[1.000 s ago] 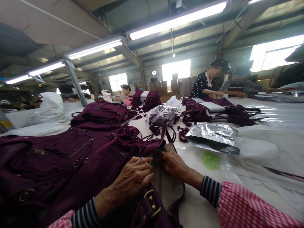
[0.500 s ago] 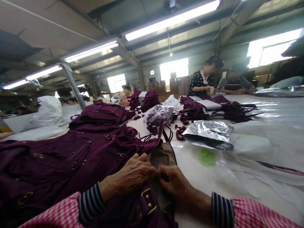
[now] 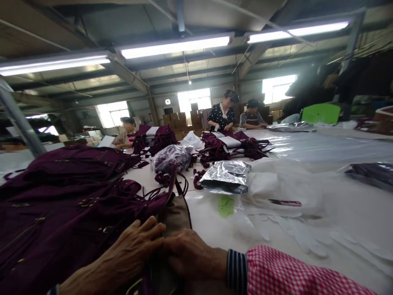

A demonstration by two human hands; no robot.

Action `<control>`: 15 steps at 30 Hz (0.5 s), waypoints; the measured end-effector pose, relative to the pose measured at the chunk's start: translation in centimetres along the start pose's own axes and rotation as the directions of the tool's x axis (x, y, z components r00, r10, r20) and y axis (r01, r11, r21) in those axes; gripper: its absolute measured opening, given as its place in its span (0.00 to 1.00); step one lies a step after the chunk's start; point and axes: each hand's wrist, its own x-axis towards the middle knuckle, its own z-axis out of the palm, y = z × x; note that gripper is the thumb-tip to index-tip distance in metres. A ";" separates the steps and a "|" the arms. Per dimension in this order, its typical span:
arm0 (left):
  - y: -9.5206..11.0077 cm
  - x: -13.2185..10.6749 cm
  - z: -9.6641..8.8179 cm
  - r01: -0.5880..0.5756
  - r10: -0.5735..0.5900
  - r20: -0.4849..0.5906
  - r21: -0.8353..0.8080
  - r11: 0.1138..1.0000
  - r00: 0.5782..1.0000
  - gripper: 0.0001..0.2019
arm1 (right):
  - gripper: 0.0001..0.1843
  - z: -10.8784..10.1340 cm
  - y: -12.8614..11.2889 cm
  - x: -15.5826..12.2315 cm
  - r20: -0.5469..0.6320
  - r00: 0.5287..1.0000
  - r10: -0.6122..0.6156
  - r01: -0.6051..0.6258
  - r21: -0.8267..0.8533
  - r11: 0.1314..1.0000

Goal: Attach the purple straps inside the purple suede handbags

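Note:
A dark purple bag point(image 3: 135, 209) with brass-coloured fittings lies under my hands, its grey-brown lining point(image 3: 178, 215) showing at the near right end. My left hand point(image 3: 132, 246) rests across the bag's edge with its fingers bent onto the cloth. Right beside it, my right hand point(image 3: 192, 252) is closed on the lining side of the same bag, its fingers curled under. The two hands touch or nearly touch at the fingertips. What exactly the fingertips pinch is hidden behind the knuckles.
Beyond are more purple bags point(image 3: 73, 164), a clear plastic bag of purple pieces point(image 3: 173, 157), banded purple stacks point(image 3: 236, 143) and a silver foil bag point(image 3: 227, 176). To the right lie thread snips point(image 3: 285, 203), a green scrap point(image 3: 225, 205) and plastic sheeting point(image 3: 307, 147). Co-workers point(image 3: 222, 116) are across the table.
The view has turned to the right, so the table's things appear further left. My hands have drawn closer together and sit lower in the picture, still on the bag.

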 end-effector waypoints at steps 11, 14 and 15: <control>-1.4 0.4 -4.5 0.101 0.036 0.277 -0.465 0.879 0.960 0.08 | 0.14 -12.0 9.4 -6.5 -0.007 0.869 0.494 -0.386 -0.633 0.671; -1.9 1.4 -6.8 0.182 0.089 0.449 -0.524 0.832 0.889 0.10 | 0.12 -11.2 11.0 -7.0 -0.018 0.847 0.531 -0.406 -0.667 0.625; -2.1 1.8 -7.2 0.217 0.094 0.500 -0.528 0.821 0.861 0.10 | 0.11 -10.9 11.2 -6.9 -0.022 0.843 0.538 -0.411 -0.671 0.617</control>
